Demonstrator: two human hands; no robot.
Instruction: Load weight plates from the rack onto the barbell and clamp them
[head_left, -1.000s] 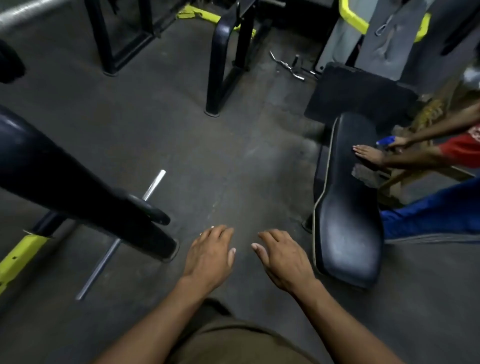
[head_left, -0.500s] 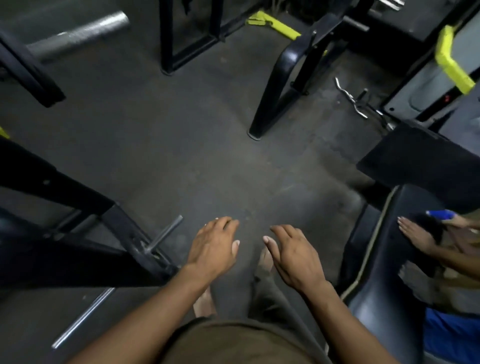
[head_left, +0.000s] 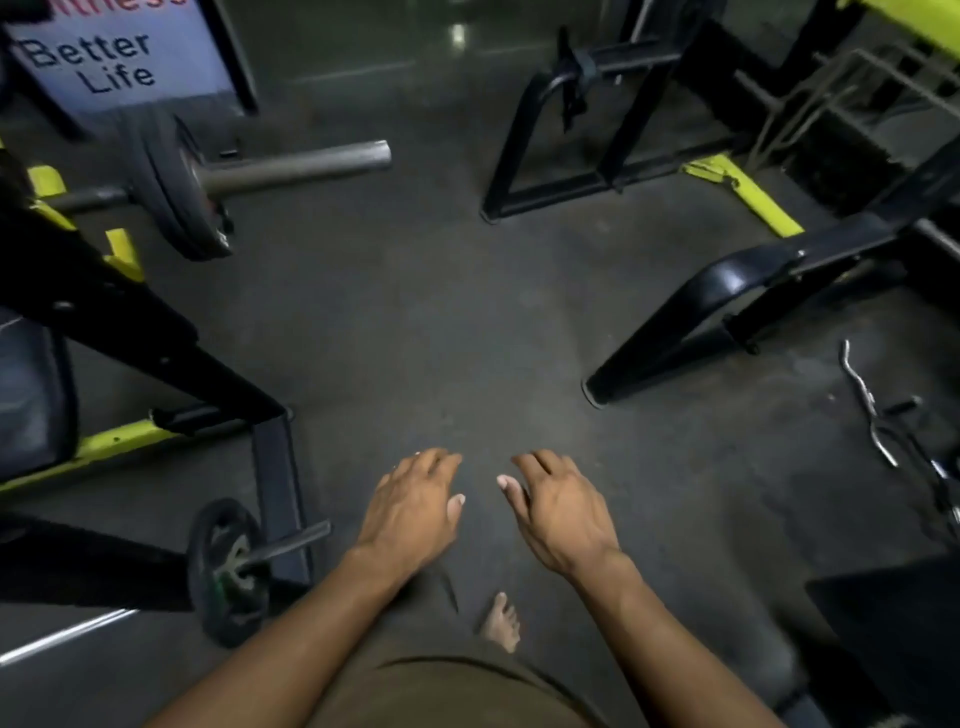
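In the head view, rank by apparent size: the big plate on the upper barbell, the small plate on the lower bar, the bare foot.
1. Big plate, largest though farther away.
2. Small plate; nearer the camera, which inflates it.
3. Bare foot, clearly smallest.

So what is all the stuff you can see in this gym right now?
Barbell: one, grey steel, upper left, sleeve end bare.
Big weight plates: black, on that barbell; count unclear.
Small weight plate: one, black, lower left, on a thin bar.
Sign: one, pale with dark letters "Better Life", top left.
Black frames: several, at the top and on both sides.
Yellow frame parts: several, left and upper right.
Curl bar: one, shiny, on the floor at right.
Floor: dark grey.
Left hand: open, empty.
Right hand: open, empty.
Bare foot: one, bottom centre.
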